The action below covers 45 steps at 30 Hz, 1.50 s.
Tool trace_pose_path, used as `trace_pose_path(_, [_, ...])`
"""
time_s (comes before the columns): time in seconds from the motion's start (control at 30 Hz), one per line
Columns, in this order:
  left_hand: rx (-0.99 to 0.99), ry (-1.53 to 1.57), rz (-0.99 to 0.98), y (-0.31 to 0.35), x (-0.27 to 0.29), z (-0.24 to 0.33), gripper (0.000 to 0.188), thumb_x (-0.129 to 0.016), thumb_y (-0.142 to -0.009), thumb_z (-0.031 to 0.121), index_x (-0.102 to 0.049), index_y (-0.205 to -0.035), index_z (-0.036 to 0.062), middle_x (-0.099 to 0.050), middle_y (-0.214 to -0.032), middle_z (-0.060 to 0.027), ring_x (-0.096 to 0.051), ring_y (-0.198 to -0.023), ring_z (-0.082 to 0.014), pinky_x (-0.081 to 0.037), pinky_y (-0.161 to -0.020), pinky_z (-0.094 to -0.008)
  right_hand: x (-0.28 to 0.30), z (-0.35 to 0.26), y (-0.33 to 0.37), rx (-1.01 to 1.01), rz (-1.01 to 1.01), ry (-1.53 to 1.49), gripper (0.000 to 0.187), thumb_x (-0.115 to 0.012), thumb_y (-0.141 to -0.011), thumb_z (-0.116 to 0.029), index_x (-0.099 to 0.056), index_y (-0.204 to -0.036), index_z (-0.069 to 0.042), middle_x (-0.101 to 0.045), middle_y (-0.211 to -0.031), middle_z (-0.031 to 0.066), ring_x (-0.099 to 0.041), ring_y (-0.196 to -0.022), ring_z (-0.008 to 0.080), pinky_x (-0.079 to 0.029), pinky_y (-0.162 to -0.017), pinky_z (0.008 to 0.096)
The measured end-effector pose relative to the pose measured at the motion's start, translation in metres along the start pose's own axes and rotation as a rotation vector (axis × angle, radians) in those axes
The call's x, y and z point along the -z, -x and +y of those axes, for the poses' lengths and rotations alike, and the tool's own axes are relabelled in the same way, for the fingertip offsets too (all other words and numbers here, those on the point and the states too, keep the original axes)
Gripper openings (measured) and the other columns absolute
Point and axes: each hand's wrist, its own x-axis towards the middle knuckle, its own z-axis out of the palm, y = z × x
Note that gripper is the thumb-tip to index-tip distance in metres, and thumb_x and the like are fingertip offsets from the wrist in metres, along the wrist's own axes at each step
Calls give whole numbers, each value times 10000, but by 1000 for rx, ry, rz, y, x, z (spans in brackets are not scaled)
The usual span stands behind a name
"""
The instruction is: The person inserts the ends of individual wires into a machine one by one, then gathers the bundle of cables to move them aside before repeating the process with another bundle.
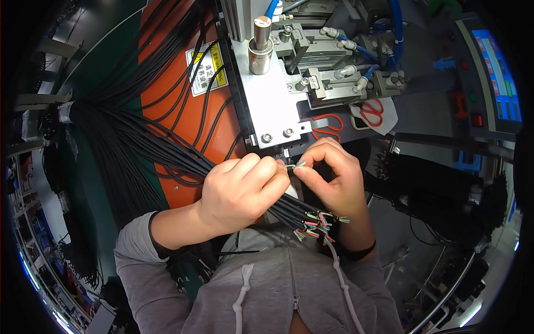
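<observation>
My left hand (245, 186) is closed, its fingertips pinching one cable end close below the machine's metal plate (272, 106). Facing it, my right hand (334, 172) pinches the thin coloured wires (301, 164) at that end between thumb and forefinger. A thick bundle of black cables (183, 150) comes in from the left and passes beneath my left hand. Its cut ends, with bared coloured wires (317, 224), fan out in front of my body below my right hand. My left palm and part of the pinched cable are hidden.
Two pairs of red-handled scissors (371, 113) lie right of the plate. Pneumatic cylinders (334, 83) with blue hoses stand behind. A control panel with a screen (497, 75) is at far right, another black cable bundle (439, 186) below it. An orange surface (222, 136) lies left.
</observation>
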Motion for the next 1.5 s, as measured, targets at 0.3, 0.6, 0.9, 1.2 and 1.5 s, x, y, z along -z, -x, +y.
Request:
trace_pose_path(0.3, [37, -3, 73, 4, -13, -2, 146, -620, -711, 120, -613, -849, 74, -476, -757, -1, -509, -617, -112, -388, -496, -243, -20, 13, 3, 315, 300, 118, 136, -718, -743, 34, -596, -793, 1, -602, -791, 67, -550, -754, 143, -428, -693, 258])
trace_pose_path(0.6, [1, -34, 13, 6, -10, -1, 258, -649, -709, 101, -679, -959, 43, -554, -774, -4, -539, -615, -117, -396, -486, -243, 0, 10, 7, -320, -33, -304, 95, -686, -778, 15, -593, -797, 12, -593, -771, 68, -545, -725, 150, -434, -677, 259])
trace_pose_path(0.9, [11, -115, -111, 6, -14, 3, 290, -651, -751, 83, -687, -1037, 51, -456, -726, 4, -491, -587, -113, -388, -469, -262, -26, 24, 0, 96, 200, 274, 90, -659, -763, 29, -575, -746, 1, -556, -679, 79, -533, -651, 211, -434, -630, 308])
trace_pose_path(1.2, [46, -200, -146, 5, -14, 6, 266, -621, -736, 115, -663, -977, 10, -469, -748, 8, -505, -638, -100, -411, -536, -218, -33, 41, 1, 135, 255, 201, 84, -638, -750, 34, -563, -767, 0, -540, -670, 69, -522, -631, 195, -417, -606, 296])
trace_pose_path(1.5, [68, -140, -44, 4, -18, -1, 171, -637, -723, 94, -644, -883, 33, -501, -745, -8, -535, -614, -103, -416, -516, -225, -41, 45, 5, -23, 313, 6, 45, -606, -851, -4, -561, -847, -2, -532, -711, -14, -478, -694, 35, -386, -609, 217])
